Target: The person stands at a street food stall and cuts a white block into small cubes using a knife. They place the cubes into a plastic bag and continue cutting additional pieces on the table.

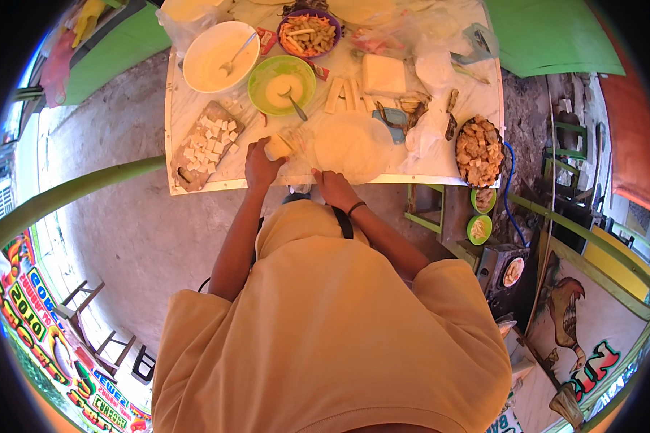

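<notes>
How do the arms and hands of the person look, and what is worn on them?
Both forearms are bare and come out of short, loose sleeves of a mustard-yellow shirt. The left hand wears nothing: no glove, ring or band shows. The right hand is also gloveless, with a thin dark band around its wrist. A dark strap crosses the shoulder.

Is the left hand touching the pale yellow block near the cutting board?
Touching. The head view shows the left hand with its fingers closed around the pale yellow block, no gap between them.
</notes>
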{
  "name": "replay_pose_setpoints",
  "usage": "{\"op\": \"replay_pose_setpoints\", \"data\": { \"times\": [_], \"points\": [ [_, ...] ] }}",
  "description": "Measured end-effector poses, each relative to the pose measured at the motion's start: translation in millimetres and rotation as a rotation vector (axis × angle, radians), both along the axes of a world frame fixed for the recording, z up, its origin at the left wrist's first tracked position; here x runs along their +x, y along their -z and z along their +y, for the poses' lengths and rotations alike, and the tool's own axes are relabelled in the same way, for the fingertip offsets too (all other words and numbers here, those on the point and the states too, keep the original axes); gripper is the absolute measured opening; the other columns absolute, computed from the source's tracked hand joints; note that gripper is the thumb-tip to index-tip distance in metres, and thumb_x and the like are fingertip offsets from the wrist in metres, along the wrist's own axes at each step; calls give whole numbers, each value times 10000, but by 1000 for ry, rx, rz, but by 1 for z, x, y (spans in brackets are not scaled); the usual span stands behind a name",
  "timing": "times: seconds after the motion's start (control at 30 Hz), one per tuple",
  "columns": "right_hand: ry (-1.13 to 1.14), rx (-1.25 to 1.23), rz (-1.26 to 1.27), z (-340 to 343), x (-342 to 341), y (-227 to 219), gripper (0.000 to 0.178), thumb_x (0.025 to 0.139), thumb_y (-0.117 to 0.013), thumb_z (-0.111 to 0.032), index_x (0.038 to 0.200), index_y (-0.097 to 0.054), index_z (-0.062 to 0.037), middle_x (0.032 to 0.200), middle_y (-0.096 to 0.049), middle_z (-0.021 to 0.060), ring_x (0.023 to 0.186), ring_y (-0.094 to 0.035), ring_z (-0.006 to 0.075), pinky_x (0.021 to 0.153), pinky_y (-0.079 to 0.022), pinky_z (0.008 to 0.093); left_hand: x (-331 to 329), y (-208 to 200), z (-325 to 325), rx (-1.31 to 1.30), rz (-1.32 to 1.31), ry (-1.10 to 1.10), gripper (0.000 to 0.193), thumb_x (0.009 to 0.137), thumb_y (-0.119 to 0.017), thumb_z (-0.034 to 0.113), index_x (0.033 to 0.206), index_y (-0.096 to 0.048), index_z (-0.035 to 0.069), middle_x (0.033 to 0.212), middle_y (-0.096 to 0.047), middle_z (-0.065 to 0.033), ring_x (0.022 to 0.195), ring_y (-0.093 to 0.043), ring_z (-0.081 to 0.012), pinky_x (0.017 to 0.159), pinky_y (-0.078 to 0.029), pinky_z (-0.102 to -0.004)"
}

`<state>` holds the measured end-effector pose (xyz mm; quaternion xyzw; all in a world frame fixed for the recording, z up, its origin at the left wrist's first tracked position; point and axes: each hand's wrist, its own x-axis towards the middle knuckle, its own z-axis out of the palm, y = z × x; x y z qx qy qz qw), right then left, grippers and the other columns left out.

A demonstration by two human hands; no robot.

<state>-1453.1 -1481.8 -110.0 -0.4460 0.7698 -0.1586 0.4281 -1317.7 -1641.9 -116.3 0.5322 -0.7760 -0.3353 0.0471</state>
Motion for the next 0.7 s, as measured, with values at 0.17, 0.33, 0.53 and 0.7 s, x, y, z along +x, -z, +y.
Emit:
{"op": "replay_pose_setpoints", "data": {
  "times": [0.17,0.33,0.53,0.7],
  "points": [
    [71,74,-17,-7,4,0,528,1007,-294,-371,901,-604,44,873,-632,270,792,-615,438,742,-490,498,0,-4,0,25,-22,0,666,632,-839,234,1226,-563,110,1207,-542,-127,1093,-561,-320,885,-482,-420],
    [88,-20,-49,6,4,10,600,995,-310,-429,840,-616,63,818,-625,294,804,-612,454,775,-471,506,3,2,-6,15,3,42,657,636,-837,228,1225,-567,118,1210,-542,-132,1100,-557,-319,890,-482,-418],
    [140,26,-61,2,9,8,642,989,-306,-455,809,-623,73,806,-625,305,814,-607,466,789,-457,512,5,-2,-5,28,-24,42,673,630,-840,224,1235,-563,126,1211,-554,-117,1114,-553,-312,901,-477,-418],
    [96,115,-73,26,-1,21,561,991,-313,-414,884,-621,43,855,-623,302,856,-598,477,789,-467,519,6,-1,-9,29,-21,48,679,629,-840,226,1239,-558,135,1210,-557,-110,1114,-553,-308,905,-474,-421]
  ]
}}
